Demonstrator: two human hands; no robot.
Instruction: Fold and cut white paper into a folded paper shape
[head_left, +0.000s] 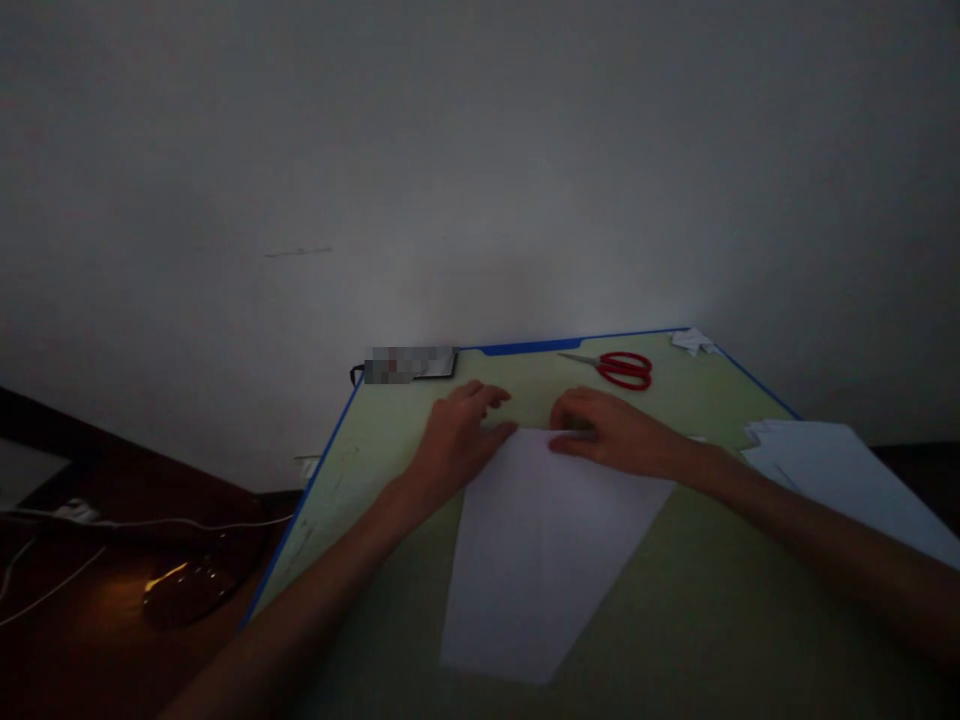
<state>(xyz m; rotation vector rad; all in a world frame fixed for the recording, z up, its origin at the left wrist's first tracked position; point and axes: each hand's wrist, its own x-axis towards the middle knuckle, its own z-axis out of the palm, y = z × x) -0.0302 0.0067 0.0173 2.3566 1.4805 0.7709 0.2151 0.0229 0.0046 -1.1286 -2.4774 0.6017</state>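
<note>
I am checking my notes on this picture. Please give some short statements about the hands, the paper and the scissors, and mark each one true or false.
1. Both hands, left hand and right hand, rest on the far end of the white sheet. True.
2. The red scissors are in the right hand. False: they lie on the green board, beyond the hands.
3. A stack of paper lies to the right. True.
4. The sheet is crumpled into a ball. False: it lies flat.
</note>
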